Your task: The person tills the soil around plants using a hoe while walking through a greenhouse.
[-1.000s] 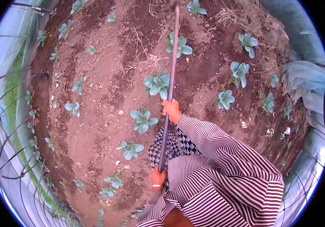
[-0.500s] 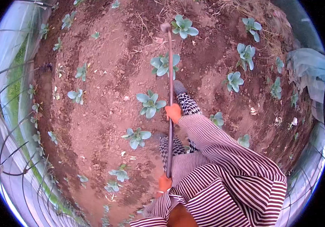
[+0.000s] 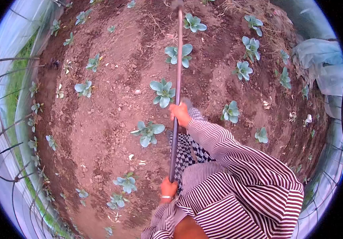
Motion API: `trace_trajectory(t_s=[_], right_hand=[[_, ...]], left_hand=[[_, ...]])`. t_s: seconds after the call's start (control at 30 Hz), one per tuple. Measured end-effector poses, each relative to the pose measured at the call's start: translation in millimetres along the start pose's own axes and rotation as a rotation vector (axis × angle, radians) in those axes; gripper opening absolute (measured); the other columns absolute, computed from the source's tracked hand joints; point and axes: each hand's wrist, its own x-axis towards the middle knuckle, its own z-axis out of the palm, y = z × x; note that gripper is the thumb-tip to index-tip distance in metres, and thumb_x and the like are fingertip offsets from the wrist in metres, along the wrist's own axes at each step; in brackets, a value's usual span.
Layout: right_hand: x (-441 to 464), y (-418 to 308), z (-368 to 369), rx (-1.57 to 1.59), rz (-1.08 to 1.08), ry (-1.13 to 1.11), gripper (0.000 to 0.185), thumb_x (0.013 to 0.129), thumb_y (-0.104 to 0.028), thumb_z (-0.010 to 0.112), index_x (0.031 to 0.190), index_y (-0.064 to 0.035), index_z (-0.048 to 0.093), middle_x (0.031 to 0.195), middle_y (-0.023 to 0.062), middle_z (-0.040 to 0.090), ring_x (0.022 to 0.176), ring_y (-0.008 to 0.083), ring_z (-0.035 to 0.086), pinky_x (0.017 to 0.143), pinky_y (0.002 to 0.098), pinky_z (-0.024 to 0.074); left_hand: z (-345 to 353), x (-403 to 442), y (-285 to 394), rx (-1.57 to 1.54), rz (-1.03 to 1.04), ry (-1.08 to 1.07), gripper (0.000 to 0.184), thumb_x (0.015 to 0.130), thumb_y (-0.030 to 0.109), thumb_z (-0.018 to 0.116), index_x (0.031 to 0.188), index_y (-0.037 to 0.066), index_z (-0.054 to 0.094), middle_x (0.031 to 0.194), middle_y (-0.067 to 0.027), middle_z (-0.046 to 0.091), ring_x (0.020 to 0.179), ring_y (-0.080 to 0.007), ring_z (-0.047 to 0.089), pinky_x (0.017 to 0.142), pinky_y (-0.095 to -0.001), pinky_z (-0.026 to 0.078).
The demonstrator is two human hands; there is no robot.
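Observation:
A long-handled hoe (image 3: 180,59) runs nearly upright through the middle of the view. Its head (image 3: 177,4) is small, blurred and partly cut off at the top edge. My right hand (image 3: 181,114) wraps round the middle of the handle. Lower down, my left hand (image 3: 168,189), with a pale band at the wrist, grips the handle's near end. The shaft passes in front of a leafy blue-green plant (image 3: 185,49). Another such plant (image 3: 163,93) grows just left of the handle, close to my right hand.
Brown crumbly soil (image 3: 111,103) carries several more leafy plants, such as one (image 3: 231,112) at right. My patterned trouser legs (image 3: 184,149) stand beside the handle. Plastic sheeting (image 3: 319,59) and a wire frame (image 3: 14,179) line the sides. Dry straw (image 3: 247,8) lies at the top.
The hoe head has moved away from me, past the plant it was beside, toward the top edge. Both hands stay on the handle and have shifted slightly left and up. The view has shifted.

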Motion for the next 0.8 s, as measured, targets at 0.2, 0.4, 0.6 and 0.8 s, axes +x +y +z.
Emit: trace_trajectory(t_s=[0.2, 0.4, 0.6, 0.8], right_hand=[[109, -52, -10, -0.297, -0.157, 0.116, 0.015, 0.073, -0.010, 0.056, 0.066, 0.0005, 0.049, 0.048, 0.0069, 0.049, 0.034, 0.0161, 0.045, 0.032, 0.0296, 0.0360], [155, 33, -67, -0.526, -0.019, 0.120, 0.027, 0.074, -0.014, 0.055, 0.053, 0.0025, 0.051, 0.045, 0.0091, 0.049, 0.037, 0.0188, 0.049, 0.035, 0.0338, 0.0365], [29, 84, -45, -0.111, 0.136, 0.134, 0.020, 0.071, -0.011, 0.058, 0.059, -0.0007, 0.046, 0.046, 0.0082, 0.048, 0.035, 0.0187, 0.049, 0.030, 0.0318, 0.0385], [-52, 38, 27, 0.046, 0.119, -0.018, 0.015, 0.073, -0.005, 0.057, 0.076, -0.0041, 0.043, 0.053, 0.0041, 0.046, 0.035, 0.0121, 0.043, 0.030, 0.0275, 0.0364]], left_hand=[[44, 88, 49, 0.049, 0.192, 0.076, 0.027, 0.066, 0.017, 0.057, 0.083, -0.003, 0.050, 0.064, -0.0198, 0.056, 0.061, -0.0331, 0.057, 0.058, -0.0425, 0.045], [32, 79, 63, -0.012, 0.046, -0.107, 0.035, 0.067, 0.016, 0.057, 0.095, -0.002, 0.051, 0.077, -0.0235, 0.057, 0.074, -0.0360, 0.057, 0.065, -0.0419, 0.045], [29, -9, -22, -0.022, -0.045, -0.054, 0.033, 0.064, 0.019, 0.059, 0.093, 0.002, 0.057, 0.078, -0.0214, 0.059, 0.074, -0.0341, 0.059, 0.066, -0.0405, 0.046], [21, -25, -76, 0.051, -0.115, 0.103, 0.028, 0.063, 0.018, 0.059, 0.087, 0.002, 0.058, 0.071, -0.0202, 0.060, 0.069, -0.0355, 0.059, 0.064, -0.0413, 0.046]])
